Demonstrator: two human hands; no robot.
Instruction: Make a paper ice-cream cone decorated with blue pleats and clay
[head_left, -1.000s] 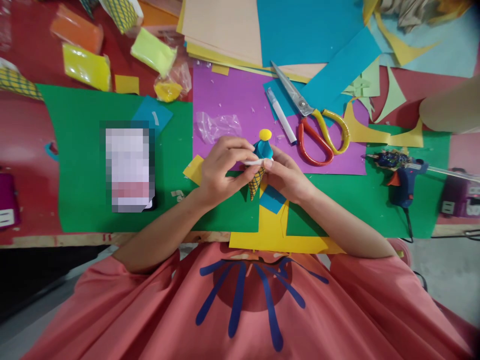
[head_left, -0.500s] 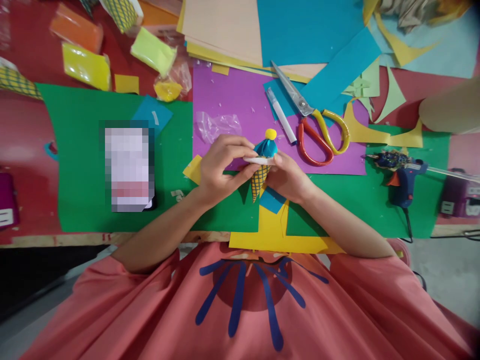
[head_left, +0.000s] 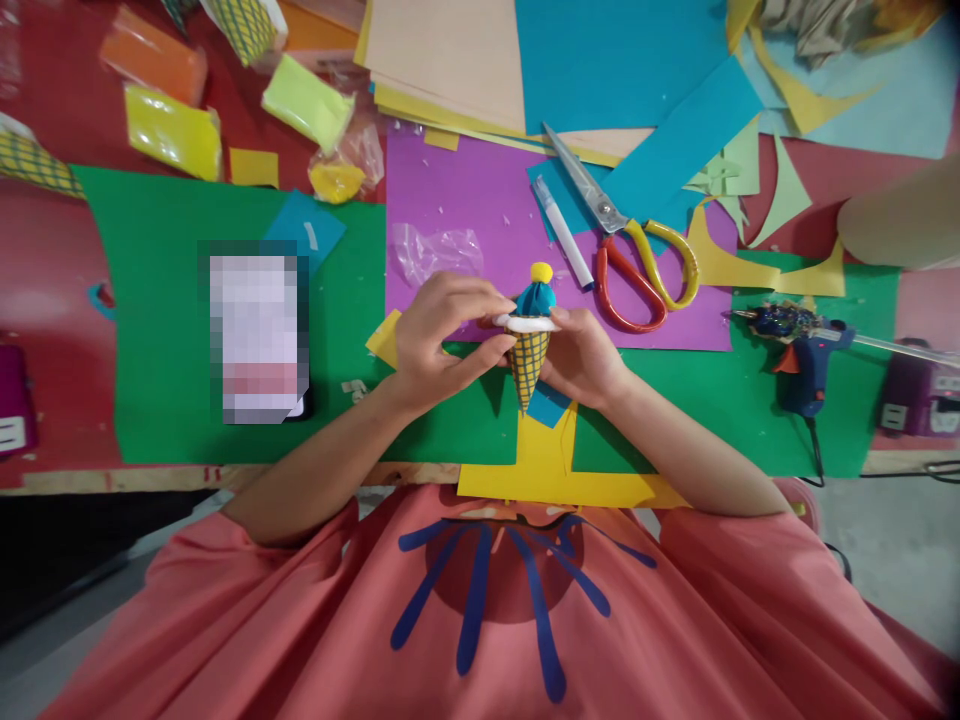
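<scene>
A small clay ice cream cone (head_left: 528,360) is held between my two hands, its tip pointing down toward me. The cone has a yellow and dark checked pattern, a white band (head_left: 526,324) around its rim, a blue swirl on top and a yellow ball at the peak. My right hand (head_left: 589,355) grips it from the right, thumb on the end of the white band and fingers behind the cone. On the left side, my left hand (head_left: 439,340) pinches at the band with thumb and fingertips, the index finger above and the thumb below.
Beyond my hands lie scissors (head_left: 606,210) and a white pen (head_left: 562,232). A hot glue gun (head_left: 806,360) sits at right, a blurred-out phone (head_left: 259,335) at left. Bagged clay (head_left: 172,132) and paper sheets (head_left: 600,60) cover the far side.
The cone has turned slightly and now faces me more, hanging straighter with its white band showing more fully. Both hands stay at it, the left having shifted a little.
</scene>
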